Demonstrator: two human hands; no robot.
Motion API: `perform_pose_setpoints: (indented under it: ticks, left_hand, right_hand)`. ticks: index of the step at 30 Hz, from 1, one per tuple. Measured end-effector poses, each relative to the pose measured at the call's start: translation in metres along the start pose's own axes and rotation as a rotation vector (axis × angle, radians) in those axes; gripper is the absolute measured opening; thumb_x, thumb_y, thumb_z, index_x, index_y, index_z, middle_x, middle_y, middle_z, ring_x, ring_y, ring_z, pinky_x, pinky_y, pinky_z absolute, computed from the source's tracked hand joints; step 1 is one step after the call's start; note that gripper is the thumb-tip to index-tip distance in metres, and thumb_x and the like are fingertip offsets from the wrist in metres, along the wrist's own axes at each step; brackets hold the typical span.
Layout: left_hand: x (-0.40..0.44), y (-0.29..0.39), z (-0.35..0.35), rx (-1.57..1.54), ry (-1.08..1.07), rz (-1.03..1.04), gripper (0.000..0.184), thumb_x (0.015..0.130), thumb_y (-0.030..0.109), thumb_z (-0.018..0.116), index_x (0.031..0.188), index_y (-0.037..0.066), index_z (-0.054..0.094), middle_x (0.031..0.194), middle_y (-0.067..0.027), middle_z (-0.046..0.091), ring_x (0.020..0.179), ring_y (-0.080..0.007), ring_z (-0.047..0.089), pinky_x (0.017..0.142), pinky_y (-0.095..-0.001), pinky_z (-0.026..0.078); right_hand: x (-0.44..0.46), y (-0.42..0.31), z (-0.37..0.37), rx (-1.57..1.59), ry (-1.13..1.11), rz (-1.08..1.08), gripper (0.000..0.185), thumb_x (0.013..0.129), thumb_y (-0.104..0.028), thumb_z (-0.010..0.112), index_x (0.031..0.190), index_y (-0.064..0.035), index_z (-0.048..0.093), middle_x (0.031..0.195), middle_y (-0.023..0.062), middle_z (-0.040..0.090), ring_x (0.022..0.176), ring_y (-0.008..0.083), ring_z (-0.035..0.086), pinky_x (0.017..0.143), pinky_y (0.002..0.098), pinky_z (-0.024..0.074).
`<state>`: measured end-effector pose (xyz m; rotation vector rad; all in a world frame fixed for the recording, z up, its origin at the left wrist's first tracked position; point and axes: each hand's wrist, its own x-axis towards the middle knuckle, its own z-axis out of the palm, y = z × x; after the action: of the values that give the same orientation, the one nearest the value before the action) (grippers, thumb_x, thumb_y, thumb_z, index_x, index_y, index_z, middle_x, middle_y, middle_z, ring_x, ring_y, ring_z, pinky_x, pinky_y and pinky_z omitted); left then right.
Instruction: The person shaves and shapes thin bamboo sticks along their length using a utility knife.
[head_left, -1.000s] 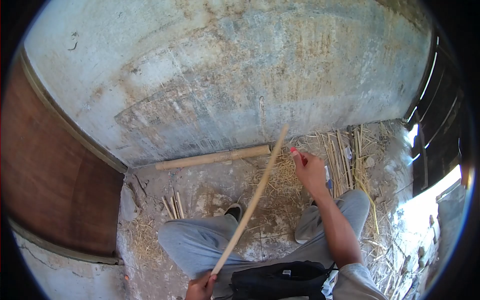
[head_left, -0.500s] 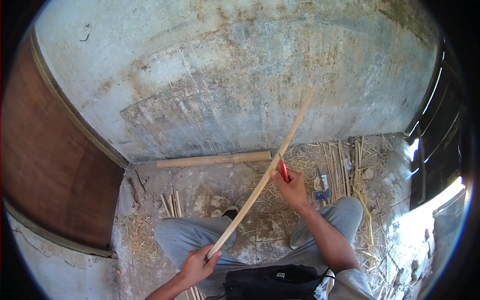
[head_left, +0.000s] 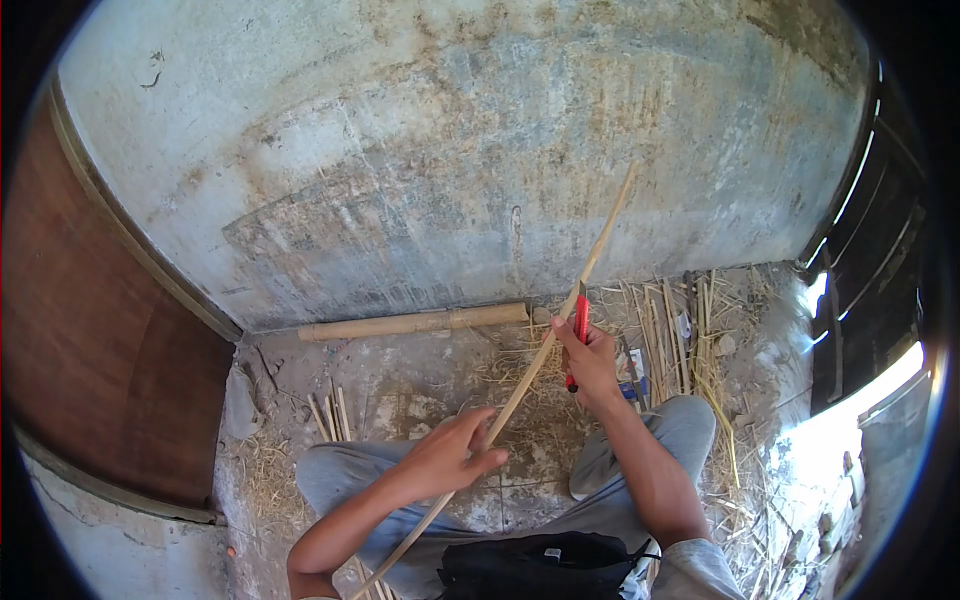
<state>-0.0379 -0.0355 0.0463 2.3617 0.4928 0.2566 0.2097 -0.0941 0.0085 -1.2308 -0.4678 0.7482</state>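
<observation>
A long thin bamboo strip (head_left: 520, 387) slants from my lap up towards the wall. My right hand (head_left: 587, 358) is closed around a red cutter knife (head_left: 581, 318), its thumb beside the strip and the knife's blade end at the strip. Lower down, my left hand (head_left: 450, 456) is at the strip, fingers and thumb spread apart on either side of it, without a closed grip. A black bag (head_left: 545, 568) lies on my lap between the legs.
A bamboo pole (head_left: 415, 323) lies along the wall's foot (head_left: 450, 180). Bamboo strips (head_left: 665, 335) and shavings cover the floor at the right. More strips (head_left: 335, 415) lie near my left knee. A brown door panel (head_left: 110, 330) stands at the left.
The red knife has come from beside the strip to against it. My left hand gripped the strip's lower end; now it is farther up with its fingers apart, and more strip shows below it.
</observation>
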Motion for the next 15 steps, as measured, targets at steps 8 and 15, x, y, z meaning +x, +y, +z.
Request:
perform_pose_setpoints:
  ticks: [8, 15]
  left_hand:
    - [0.037, -0.021, 0.029, -0.485, 0.013, -0.168, 0.042, 0.094, 0.023, 0.066, 0.124, -0.004, 0.054, 0.086, -0.0091, 0.064, 0.071, -0.0161, 0.063, 0.065, -0.0320, 0.053]
    - [0.027, -0.036, 0.045, -0.437, 0.160, -0.134, 0.038, 0.094, 0.020, 0.067, 0.122, -0.003, 0.056, 0.078, -0.0038, 0.060, 0.065, -0.0130, 0.061, 0.060, -0.0319, 0.052]
  right_hand:
    - [0.001, 0.013, 0.004, -0.133, 0.069, -0.093, 0.027, 0.087, -0.026, 0.077, 0.082, -0.0015, 0.068, 0.066, -0.0041, 0.059, 0.057, 0.0012, 0.045, 0.049, 0.0208, 0.0333]
    - [-0.007, 0.027, 0.014, -0.599, 0.098, -0.151, 0.035, 0.081, -0.030, 0.081, 0.074, 0.0005, 0.065, 0.058, 0.0010, 0.057, 0.053, 0.0066, 0.048, 0.048, 0.0271, 0.0382]
